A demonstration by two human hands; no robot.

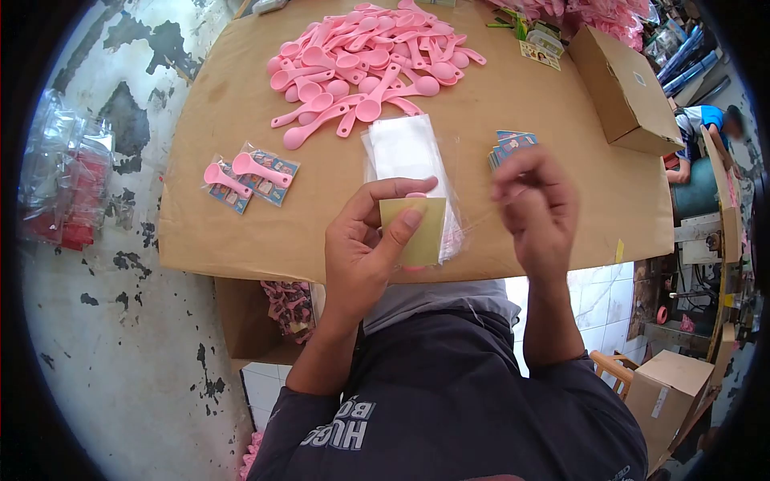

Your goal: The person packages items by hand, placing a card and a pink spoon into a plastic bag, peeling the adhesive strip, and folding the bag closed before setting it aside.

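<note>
My left hand [358,234] is closed on a small yellowish card [423,240], its thumb pressed flat on the near face. Bits of a pink measuring spoon [416,195] show above and below that card, and the rest of it is hidden behind. Beneath this hand lies a stack of clear plastic bags [405,148] with white in them. My right hand [539,212] is raised and smeared by motion, its fingers bent. Just beyond its fingertips sits a small pile of blue printed cards [513,143].
A big heap of pink spoons [369,60] covers the far middle of the brown table [577,192]. Two bagged spoons with cards [255,175] lie at the left. At the far right stands a cardboard box [622,92], with another person [698,132] beyond it.
</note>
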